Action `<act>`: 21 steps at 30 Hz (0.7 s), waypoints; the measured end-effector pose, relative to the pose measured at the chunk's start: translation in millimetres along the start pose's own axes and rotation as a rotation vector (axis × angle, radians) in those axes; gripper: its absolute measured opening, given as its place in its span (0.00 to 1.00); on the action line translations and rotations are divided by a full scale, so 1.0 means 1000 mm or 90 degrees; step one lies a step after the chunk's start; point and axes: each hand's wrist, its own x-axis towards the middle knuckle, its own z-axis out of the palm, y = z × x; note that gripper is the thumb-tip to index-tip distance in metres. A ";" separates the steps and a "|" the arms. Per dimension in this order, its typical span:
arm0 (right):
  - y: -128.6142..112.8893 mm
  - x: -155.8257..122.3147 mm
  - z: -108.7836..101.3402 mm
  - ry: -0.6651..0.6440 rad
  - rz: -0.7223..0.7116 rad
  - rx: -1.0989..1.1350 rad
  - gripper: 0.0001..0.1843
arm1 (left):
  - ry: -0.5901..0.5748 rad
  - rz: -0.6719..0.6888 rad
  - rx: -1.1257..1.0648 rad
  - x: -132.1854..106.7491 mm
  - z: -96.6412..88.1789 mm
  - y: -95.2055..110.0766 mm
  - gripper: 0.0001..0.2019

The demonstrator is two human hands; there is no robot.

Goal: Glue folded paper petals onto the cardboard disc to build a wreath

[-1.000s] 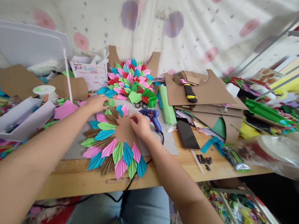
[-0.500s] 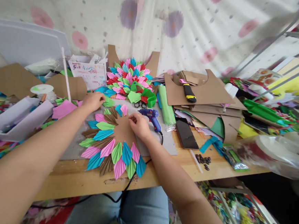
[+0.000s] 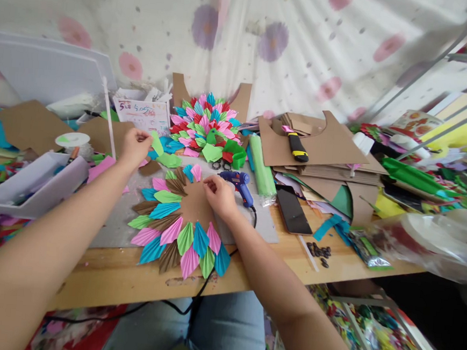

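A round cardboard disc (image 3: 193, 201) lies on a grey mat, ringed with folded paper leaves (image 3: 180, 238) in pink, blue, green and brown. My right hand (image 3: 218, 195) rests on the disc's right edge, fingers curled and pinching at the rim beside a pink leaf (image 3: 195, 171). My left hand (image 3: 135, 146) is raised a little behind the disc and pinches a light green paper leaf (image 3: 155, 143). More loose green leaves (image 3: 169, 160) lie just under it. A blue glue gun (image 3: 239, 183) lies right of my right hand.
A finished paper flower (image 3: 205, 124) stands at the back. Cardboard sheets (image 3: 320, 144) with a yellow-black knife (image 3: 298, 146) lie right, near a green roll (image 3: 260, 169) and a black phone (image 3: 293, 209). A white tray (image 3: 34, 183) sits left. The glue gun's cord (image 3: 204, 286) drops over the table's front edge.
My left hand has lifted up and back from the loose leaves, now holding a green leaf. My right hand has stayed on the disc's edge.
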 end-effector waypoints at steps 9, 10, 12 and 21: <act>-0.011 -0.003 -0.011 0.040 -0.057 -0.012 0.10 | -0.279 -0.150 -0.089 -0.107 0.028 0.003 0.03; -0.011 -0.003 -0.012 0.044 -0.059 -0.022 0.11 | -0.309 -0.150 -0.080 -0.114 0.032 0.000 0.03; -0.011 -0.003 -0.015 0.035 -0.056 -0.047 0.11 | -0.321 -0.137 -0.048 -0.124 0.039 -0.007 0.03; -0.009 -0.003 -0.017 -0.164 0.046 -0.172 0.22 | -0.345 -0.017 0.170 -0.123 0.030 -0.021 0.05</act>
